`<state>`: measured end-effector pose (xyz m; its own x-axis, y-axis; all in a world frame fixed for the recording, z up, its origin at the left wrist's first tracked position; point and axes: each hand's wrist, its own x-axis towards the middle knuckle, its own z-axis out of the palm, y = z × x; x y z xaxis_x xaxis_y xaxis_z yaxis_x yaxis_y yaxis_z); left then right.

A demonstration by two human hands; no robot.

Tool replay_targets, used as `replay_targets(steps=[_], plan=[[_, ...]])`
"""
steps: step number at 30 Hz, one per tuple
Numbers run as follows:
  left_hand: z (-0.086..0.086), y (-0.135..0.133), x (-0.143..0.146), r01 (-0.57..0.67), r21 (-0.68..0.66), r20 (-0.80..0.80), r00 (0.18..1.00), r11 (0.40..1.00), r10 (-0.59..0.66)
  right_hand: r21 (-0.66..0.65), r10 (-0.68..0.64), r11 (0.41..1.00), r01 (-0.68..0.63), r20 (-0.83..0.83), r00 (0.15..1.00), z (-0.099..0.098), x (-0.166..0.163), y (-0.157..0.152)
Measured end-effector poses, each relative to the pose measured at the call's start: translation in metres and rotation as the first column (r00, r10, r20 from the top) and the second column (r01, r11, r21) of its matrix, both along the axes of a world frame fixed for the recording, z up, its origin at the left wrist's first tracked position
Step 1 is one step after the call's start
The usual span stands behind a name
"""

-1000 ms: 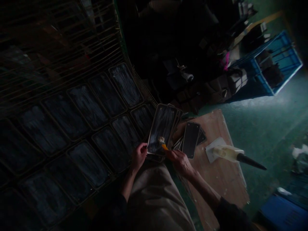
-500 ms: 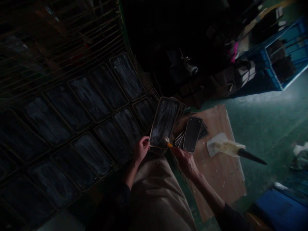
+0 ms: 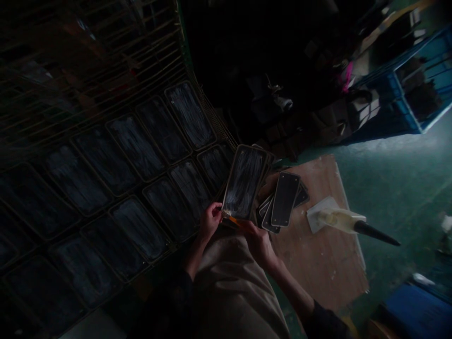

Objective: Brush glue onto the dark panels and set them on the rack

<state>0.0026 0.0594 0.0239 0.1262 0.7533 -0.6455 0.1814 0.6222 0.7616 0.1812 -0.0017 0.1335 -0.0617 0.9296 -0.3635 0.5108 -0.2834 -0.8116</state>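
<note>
My left hand (image 3: 211, 220) grips the near end of a dark rectangular panel (image 3: 244, 182) with rounded corners, its face streaked with whitish paste. The panel tilts up over my lap, and more panels seem stacked under it. My right hand (image 3: 259, 242) is closed on a small brush with an orange handle (image 3: 233, 219), its tip at the panel's near left corner beside my left fingers. A loose pile of plain dark panels (image 3: 283, 200) lies just right of it on a wooden board (image 3: 319, 263).
Several paste-streaked panels (image 3: 134, 155) lie in rows on a wire rack (image 3: 88, 61) to the left. A pale bottle with a dark pointed nozzle (image 3: 353, 223) rests on the board. Blue crates (image 3: 413, 89) and dark clutter stand behind on the green floor (image 3: 395, 179).
The brush has moved left along the panel's near edge, from its right corner to its left corner. My left hand keeps hold of the panel. The view has shifted slightly.
</note>
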Motion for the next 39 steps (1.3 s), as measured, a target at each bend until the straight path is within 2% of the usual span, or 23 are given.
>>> replay_targets(steps=[3,5,9,13,17,19,22,24,26,30,34,37,39], plan=[[0.000,0.001,0.000,-0.008,-0.037,-0.013,1.000,0.999,0.008,-0.052,-0.101,0.994,0.096,-0.097,0.990,-0.012,0.009,0.018],[0.002,0.001,-0.001,0.009,-0.046,-0.008,1.000,0.999,-0.009,-0.029,-0.169,0.986,0.167,-0.111,0.979,-0.021,0.023,0.034],[0.005,0.004,-0.002,0.061,0.006,0.021,0.998,0.998,-0.061,0.075,-0.279,0.955,0.286,-0.095,0.956,-0.034,0.055,0.070],[0.008,0.006,0.000,0.088,0.008,-0.019,0.996,0.996,-0.088,0.193,-0.362,0.912,0.361,-0.032,0.932,-0.039,0.076,0.103],[0.010,0.008,0.004,0.083,-0.004,-0.057,0.995,0.997,-0.083,0.350,-0.454,0.840,0.416,0.031,0.891,-0.033,0.079,0.113],[0.010,0.008,0.005,0.078,-0.008,-0.062,0.995,0.997,-0.079,0.361,-0.412,0.855,0.373,0.036,0.910,-0.028,0.070,0.108],[0.011,0.008,0.004,0.086,-0.007,-0.063,0.994,0.996,-0.086,0.300,-0.272,0.918,0.258,0.005,0.962,-0.024,0.050,0.096],[0.011,0.008,0.004,0.107,-0.001,-0.060,0.993,0.994,-0.106,0.262,-0.218,0.940,0.217,-0.025,0.976,-0.028,0.041,0.095],[0.011,0.008,0.003,0.125,0.010,-0.053,0.991,0.992,-0.124,0.249,-0.227,0.941,0.229,-0.040,0.973,-0.036,0.041,0.102],[0.012,0.009,0.002,0.113,0.020,-0.038,0.993,0.993,-0.112,0.291,-0.385,0.877,0.382,-0.049,0.921,-0.051,0.061,0.132],[0.012,0.009,0.004,0.119,0.008,-0.049,0.992,0.993,-0.119,0.377,-0.467,0.802,0.463,-0.089,0.880,-0.052,0.079,0.158],[0.011,0.009,0.006,0.119,-0.003,-0.053,0.991,0.993,-0.119,0.439,-0.526,0.753,0.491,-0.048,0.849,-0.049,0.085,0.160],[0.010,0.009,0.007,0.132,-0.012,-0.059,0.989,0.991,-0.133,0.466,-0.520,0.756,0.460,-0.001,0.854,-0.049,0.088,0.152]])
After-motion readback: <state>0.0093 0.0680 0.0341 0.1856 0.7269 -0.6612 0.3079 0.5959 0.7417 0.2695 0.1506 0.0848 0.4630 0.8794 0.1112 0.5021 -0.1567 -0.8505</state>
